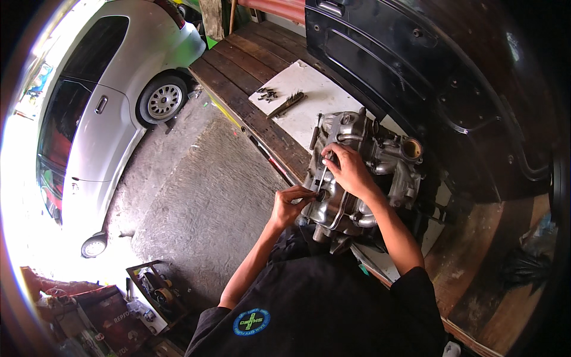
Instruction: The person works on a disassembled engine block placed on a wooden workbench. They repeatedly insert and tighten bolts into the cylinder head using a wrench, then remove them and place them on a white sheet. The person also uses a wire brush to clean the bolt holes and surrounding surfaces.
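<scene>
A silvery metal engine part (352,126) with ports and pipes rests on the bench in front of me. My right hand (350,169) is closed round the upper end of a thin-shafted tool (322,178), which looks like a screwdriver; its handle is mostly hidden by the fingers. The shaft slants down toward the near left side of the engine part. There, my left hand (290,203) is closed, its fingertips pinched beside the shaft's lower end at a dark round spot. Whatever those fingertips hold is too small to make out.
Under the engine part lies a white board (306,80) carrying a brush (288,105) and several dark bolts (267,94). A black panel (392,65) stands behind the wooden bench (238,59). At left is a silver car (113,113); a crate (156,291) with parts sits lower left.
</scene>
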{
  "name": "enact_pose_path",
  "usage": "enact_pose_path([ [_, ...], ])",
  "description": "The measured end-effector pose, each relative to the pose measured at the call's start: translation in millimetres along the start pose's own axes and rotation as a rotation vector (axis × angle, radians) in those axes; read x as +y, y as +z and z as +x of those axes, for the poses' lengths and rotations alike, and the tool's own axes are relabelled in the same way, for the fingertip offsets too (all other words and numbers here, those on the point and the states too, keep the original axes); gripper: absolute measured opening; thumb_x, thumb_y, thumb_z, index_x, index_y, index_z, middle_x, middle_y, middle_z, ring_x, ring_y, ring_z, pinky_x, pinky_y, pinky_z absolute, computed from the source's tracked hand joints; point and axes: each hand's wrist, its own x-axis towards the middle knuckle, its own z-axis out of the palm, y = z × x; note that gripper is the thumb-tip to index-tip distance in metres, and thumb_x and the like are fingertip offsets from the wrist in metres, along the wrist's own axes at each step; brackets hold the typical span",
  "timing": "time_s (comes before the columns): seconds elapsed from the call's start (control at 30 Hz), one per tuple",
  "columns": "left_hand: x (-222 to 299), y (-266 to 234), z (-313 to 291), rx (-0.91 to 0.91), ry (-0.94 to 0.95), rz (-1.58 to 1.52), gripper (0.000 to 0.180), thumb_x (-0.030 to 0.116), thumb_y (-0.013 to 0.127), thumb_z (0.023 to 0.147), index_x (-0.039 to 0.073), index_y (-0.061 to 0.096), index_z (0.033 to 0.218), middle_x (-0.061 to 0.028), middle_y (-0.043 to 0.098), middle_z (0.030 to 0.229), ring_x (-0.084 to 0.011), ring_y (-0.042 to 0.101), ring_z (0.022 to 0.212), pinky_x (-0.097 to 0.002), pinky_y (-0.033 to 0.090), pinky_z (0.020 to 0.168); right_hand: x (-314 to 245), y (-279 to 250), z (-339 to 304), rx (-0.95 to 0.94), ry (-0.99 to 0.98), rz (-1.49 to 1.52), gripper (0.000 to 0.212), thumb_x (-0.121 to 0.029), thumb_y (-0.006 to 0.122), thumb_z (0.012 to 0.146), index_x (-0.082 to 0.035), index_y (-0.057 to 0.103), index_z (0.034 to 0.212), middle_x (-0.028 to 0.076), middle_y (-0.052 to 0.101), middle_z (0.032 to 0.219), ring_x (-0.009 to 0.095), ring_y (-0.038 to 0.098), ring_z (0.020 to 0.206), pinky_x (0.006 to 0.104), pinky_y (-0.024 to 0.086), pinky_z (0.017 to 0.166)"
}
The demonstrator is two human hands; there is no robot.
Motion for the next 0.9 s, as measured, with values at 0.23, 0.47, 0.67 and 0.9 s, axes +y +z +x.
enact_pose_path([
  [0.23,-9,8,-1,0.053,-0.061,-0.066,0.017,0.003,0.078,0.075,-0.001,0.072,0.090,-0.0100,0.072,0.088,-0.0165,0.069,0.082,-0.0288,0.053,0.076,-2,5,15,-0.087,0.121,-0.071,0.026,-0.009,0.071,0.082,-0.003,0.058,0.104,0.020,0.066,0.091,0.038,0.064,0.088,0.0428,0.049,0.076],
  [0.47,1,9,0,0.064,-0.279,-0.251,0.017,0.002,0.076,0.080,-0.005,0.070,0.094,-0.0096,0.072,0.091,-0.0119,0.067,0.083,-0.0273,0.053,0.079,15,17,19,-0.069,0.200,0.443,0.028,-0.009,0.077,0.080,-0.007,0.063,0.104,0.005,0.068,0.086,0.010,0.061,0.073,0.0275,0.048,0.067],
  [0.67,-1,4,-1,0.118,-0.320,-0.364,0.015,-0.002,0.074,0.080,-0.005,0.067,0.093,-0.0100,0.072,0.091,-0.0136,0.067,0.086,-0.0277,0.054,0.078,-12,-3,3,-0.107,0.191,0.587,0.028,-0.010,0.078,0.079,-0.005,0.065,0.103,0.000,0.067,0.091,0.007,0.062,0.084,0.0230,0.050,0.075],
  [0.9,-7,4,1,0.074,-0.261,-0.351,0.017,-0.004,0.073,0.079,-0.004,0.067,0.095,-0.0097,0.072,0.094,-0.0131,0.068,0.087,-0.0267,0.054,0.079,-56,-1,-49,-0.079,0.085,0.449,0.021,-0.008,0.083,0.071,-0.005,0.067,0.084,0.002,0.063,0.083,0.011,0.061,0.080,0.0270,0.049,0.072],
])
